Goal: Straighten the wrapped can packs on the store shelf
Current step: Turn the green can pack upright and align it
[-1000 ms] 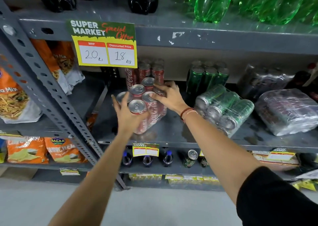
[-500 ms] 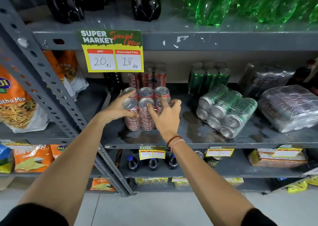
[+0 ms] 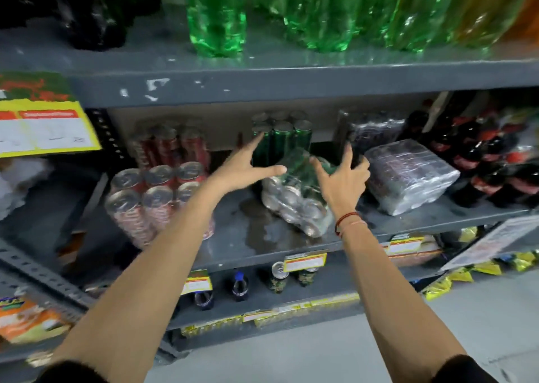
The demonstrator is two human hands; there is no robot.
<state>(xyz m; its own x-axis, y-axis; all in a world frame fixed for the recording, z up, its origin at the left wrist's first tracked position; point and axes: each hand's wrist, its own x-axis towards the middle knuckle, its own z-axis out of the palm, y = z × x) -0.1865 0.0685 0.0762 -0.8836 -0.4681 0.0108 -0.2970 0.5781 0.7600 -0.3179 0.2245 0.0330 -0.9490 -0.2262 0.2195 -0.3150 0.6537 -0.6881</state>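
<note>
Head view looks down on a grey metal shelf (image 3: 256,245) in a store, with a second grey shelf (image 3: 291,76) above it carrying green bottles (image 3: 215,23) and dark bottles (image 3: 87,12). On the middle shelf, from left to right, stand two wrapped packs of red cans (image 3: 151,204), one behind the other, both upright; then a wrapped pack of green cans (image 3: 294,196) lying on its side with the can tops facing the front edge; then a wrapped grey pack (image 3: 408,175) lying tilted, near dark cola bottles (image 3: 481,161) at the far right. Behind the fallen green pack stands an upright pack of green cans (image 3: 280,140), and behind the grey one a darker wrapped pack (image 3: 373,128), blurred. A yellow price sign (image 3: 43,120) hangs from the upper shelf at the left, its writing too smeared to read.

Both bare arms reach forward over the fallen green pack. The left hand (image 3: 245,169) is spread wide, thumb and forefinger far apart, holding nothing, just left of and above the pack. The right hand (image 3: 344,178) is also wide open, fingers splayed, empty, at the pack's right side; whether it touches the wrap cannot be told. A red thread bracelet (image 3: 347,220) circles the right wrist. Small bottles (image 3: 239,286) and a can stand on the shelf below
</note>
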